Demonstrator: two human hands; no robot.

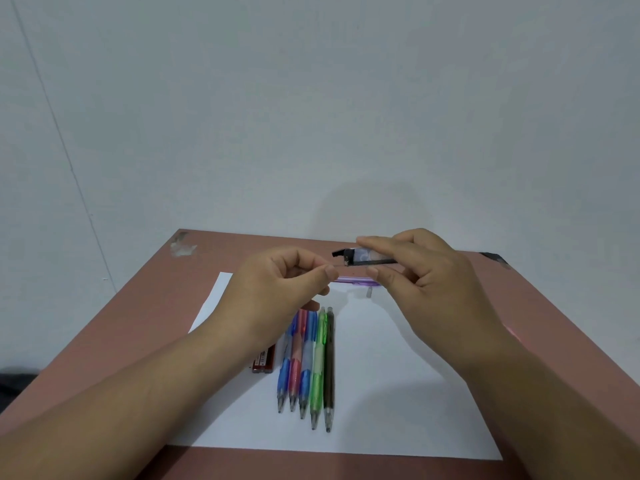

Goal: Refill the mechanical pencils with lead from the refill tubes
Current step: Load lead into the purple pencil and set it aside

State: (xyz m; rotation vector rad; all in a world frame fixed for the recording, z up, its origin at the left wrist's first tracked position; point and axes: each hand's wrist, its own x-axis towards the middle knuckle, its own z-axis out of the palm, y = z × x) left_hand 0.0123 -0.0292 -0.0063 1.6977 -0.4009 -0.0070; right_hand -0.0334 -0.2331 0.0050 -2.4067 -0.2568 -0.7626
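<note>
My right hand (415, 271) holds a clear lead refill tube (363, 257) level above the table, its black cap flipped open toward the left. My left hand (280, 282) has its thumb and forefinger pinched together just left of the tube's mouth, seemingly on a thin lead too fine to see clearly. A purple mechanical pencil (353, 280) lies crosswise on the white paper (398, 393) under the hands, with a small grey cap (369, 292) beside it. Several mechanical pencils lie side by side, tips toward me: blue (284, 375), pink (295, 368), blue (306, 372), green (318, 372), dark (329, 372).
A red refill tube (265, 361) lies left of the pencil row, partly under my left forearm. The paper lies on a reddish-brown table (138, 323) that stands against a pale wall. A scuffed patch (181, 247) marks the table's far left corner.
</note>
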